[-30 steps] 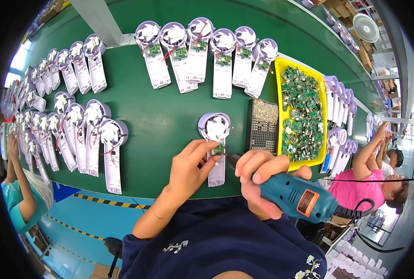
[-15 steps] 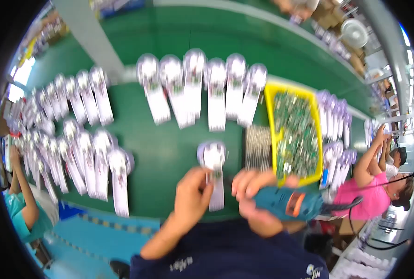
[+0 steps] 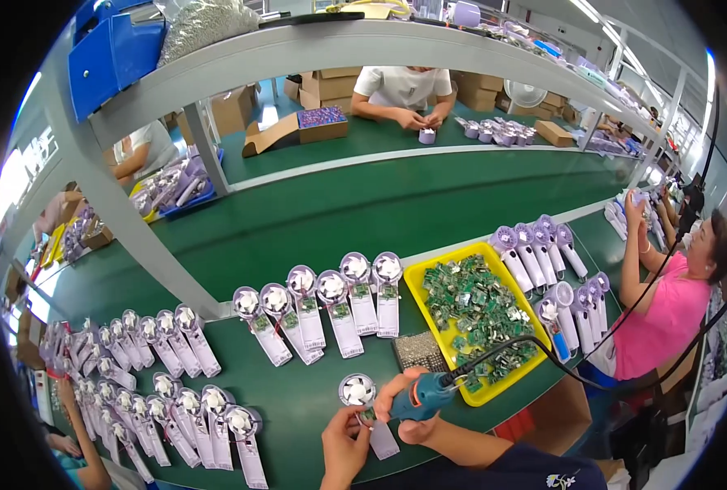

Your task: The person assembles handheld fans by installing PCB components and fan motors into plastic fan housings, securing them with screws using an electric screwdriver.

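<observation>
At one fan (image 3: 357, 389), left hand (image 3: 344, 445) pinching one board (image 3: 367, 416), right hand (image 3: 393, 397) gripping one screwdriver (image 3: 431, 394)

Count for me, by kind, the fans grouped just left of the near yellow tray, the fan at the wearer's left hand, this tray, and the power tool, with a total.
Grouped fans: 6
Fan at the left hand: 1, with the left hand on it
Near yellow tray: 1
Teal power tool: 1
Total: 9
</observation>
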`<state>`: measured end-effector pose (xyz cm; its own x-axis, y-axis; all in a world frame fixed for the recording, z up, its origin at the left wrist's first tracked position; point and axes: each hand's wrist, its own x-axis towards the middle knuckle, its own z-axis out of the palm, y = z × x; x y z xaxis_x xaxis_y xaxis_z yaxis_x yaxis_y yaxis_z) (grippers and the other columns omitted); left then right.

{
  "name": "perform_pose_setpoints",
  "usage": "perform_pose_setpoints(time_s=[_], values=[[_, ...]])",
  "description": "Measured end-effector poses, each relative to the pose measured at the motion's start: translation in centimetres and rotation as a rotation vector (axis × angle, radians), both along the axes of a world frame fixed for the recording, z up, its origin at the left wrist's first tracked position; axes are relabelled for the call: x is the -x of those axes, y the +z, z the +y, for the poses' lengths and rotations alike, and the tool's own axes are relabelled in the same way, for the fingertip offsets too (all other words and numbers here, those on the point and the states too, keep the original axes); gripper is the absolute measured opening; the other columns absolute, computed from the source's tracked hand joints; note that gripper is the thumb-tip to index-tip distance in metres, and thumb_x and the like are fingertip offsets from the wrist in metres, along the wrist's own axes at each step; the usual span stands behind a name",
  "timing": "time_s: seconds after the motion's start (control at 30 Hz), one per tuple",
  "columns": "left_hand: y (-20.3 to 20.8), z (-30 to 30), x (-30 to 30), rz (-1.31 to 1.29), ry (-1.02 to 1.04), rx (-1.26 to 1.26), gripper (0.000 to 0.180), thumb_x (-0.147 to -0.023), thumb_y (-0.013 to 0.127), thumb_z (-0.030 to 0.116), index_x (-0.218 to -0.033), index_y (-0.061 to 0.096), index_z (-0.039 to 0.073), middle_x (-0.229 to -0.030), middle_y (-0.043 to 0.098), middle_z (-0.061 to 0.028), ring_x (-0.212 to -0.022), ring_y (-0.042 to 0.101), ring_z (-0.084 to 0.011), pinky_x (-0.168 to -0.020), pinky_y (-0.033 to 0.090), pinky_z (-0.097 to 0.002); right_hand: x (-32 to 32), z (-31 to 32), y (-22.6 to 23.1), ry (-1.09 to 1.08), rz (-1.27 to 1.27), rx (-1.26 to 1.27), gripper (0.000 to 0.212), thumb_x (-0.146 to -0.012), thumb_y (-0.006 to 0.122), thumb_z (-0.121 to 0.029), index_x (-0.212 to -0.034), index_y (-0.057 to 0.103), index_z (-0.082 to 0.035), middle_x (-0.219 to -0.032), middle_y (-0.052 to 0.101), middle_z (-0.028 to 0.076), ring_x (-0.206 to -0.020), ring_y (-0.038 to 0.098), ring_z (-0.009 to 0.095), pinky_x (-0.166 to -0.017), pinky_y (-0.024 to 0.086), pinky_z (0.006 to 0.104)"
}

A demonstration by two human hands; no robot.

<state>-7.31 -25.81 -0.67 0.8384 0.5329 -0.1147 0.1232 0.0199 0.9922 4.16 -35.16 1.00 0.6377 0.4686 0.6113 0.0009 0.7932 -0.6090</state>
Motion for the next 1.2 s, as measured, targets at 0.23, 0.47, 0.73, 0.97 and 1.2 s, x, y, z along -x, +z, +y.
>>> perform_pose_setpoints(time_s=[0.23, 0.47, 0.73, 0.97, 1.2], values=[[-0.2, 0.1, 0.2, 0.013, -0.026, 0.014, 0.031, -0.085, 0.060, -0.012, -0.114, 0.058, -0.004, -0.096, 0.067, -0.0088, -0.087, 0.066, -0.0110, -0.070, 0.052, -0.0197, 0.1, 0.3, 0.1, -0.055, 0.001, 0.045, 0.077, -0.090, 0.071, -0.029, -0.145, 0.022, -0.006, -0.096, 0.056, 0.016, -0.074, 0.056, 0.015, -0.066, 0.049, 0.0282], [-0.5, 0.4, 0.6, -0.013, -0.011, 0.108, 0.026, -0.089, 0.062, -0.006, -0.114, 0.058, -0.006, -0.099, 0.067, -0.0087, -0.090, 0.065, -0.0105, -0.076, 0.052, -0.0216, 0.3, 0.3, 0.6, -0.062, -0.027, 0.159, 0.078, -0.087, 0.074, -0.038, -0.142, 0.026, -0.009, -0.090, 0.057, 0.016, -0.067, 0.058, 0.020, -0.061, 0.051, 0.0334], [-0.6, 0.8, 0.7, -0.070, -0.046, 0.209, 0.023, -0.091, 0.060, -0.005, -0.115, 0.058, -0.006, -0.099, 0.067, -0.0081, -0.091, 0.065, -0.0108, -0.078, 0.051, -0.0215, 0.5, 0.2, 0.7, -0.080, 0.004, 0.145, 0.080, -0.087, 0.075, -0.039, -0.143, 0.027, -0.009, -0.090, 0.057, 0.016, -0.067, 0.058, 0.020, -0.061, 0.051, 0.0324], [1.1, -0.4, 0.4, -0.081, -0.010, 0.010, 0.015, -0.096, 0.059, 0.007, -0.109, 0.063, 0.000, -0.093, 0.069, -0.0099, -0.086, 0.065, -0.0169, -0.078, 0.052, -0.0295, 0.2, 0.2, 0.7, -0.098, -0.010, 0.147, 0.079, -0.088, 0.074, -0.039, -0.143, 0.027, -0.009, -0.090, 0.057, 0.015, -0.067, 0.057, 0.020, -0.061, 0.051, 0.0321], [-0.5, 0.0, 0.3, -0.090, 0.007, 0.151, 0.022, -0.093, 0.058, -0.005, -0.115, 0.059, -0.006, -0.099, 0.067, -0.0079, -0.090, 0.064, -0.0109, -0.078, 0.051, -0.0211, 0.5, 0.0, 0.5, -0.104, -0.025, 0.123, 0.077, -0.088, 0.073, -0.038, -0.144, 0.028, -0.010, -0.091, 0.057, 0.015, -0.069, 0.058, 0.020, -0.062, 0.051, 0.0323]])
